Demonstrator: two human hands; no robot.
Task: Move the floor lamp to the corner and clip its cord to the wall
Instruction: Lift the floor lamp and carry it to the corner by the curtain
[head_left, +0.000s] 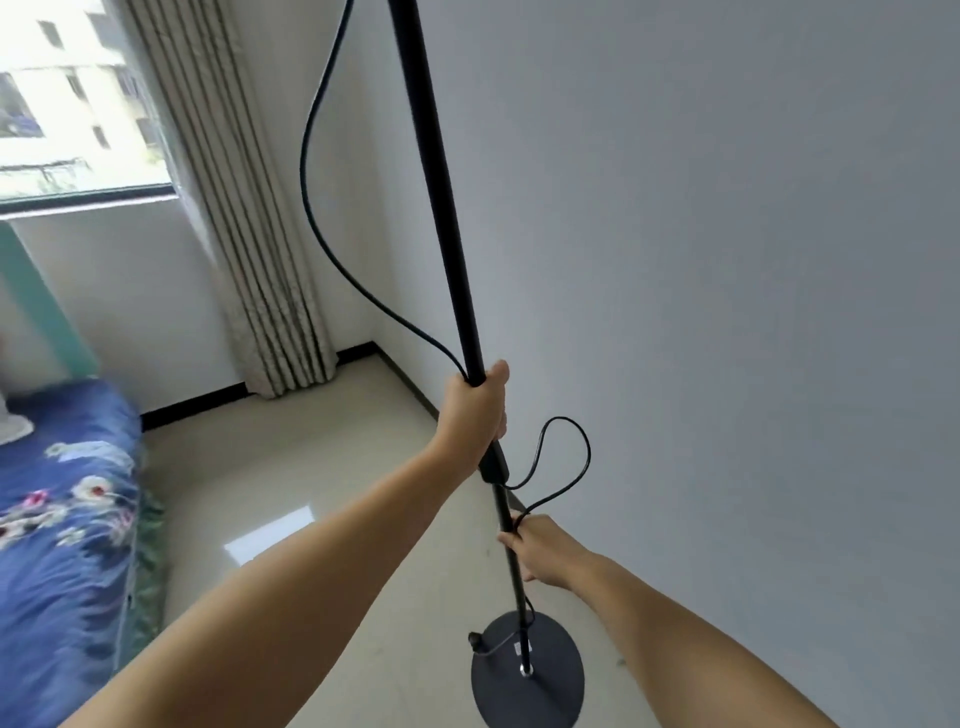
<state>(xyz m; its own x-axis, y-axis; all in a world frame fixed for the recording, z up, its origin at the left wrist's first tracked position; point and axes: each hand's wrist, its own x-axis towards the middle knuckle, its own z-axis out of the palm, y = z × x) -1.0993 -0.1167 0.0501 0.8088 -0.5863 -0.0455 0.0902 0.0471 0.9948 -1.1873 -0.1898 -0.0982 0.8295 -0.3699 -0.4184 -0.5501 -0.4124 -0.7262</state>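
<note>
Floor lamp (441, 208) pole gripped by left hand (475, 415), right hand (540, 553) seemingly pinching cord (563, 467).

Both bare arms reach forward; left hand (475, 415) fisted high, right hand (543, 553) lower, seemingly closed.

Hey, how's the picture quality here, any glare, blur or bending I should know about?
Head view: the window is blown out; its glare patch shines on the floor; the bed cover at left is smeared; wide-angle distortion leans the lamp pole; both hands, left hand and right hand, look reasonably sharp.
</note>
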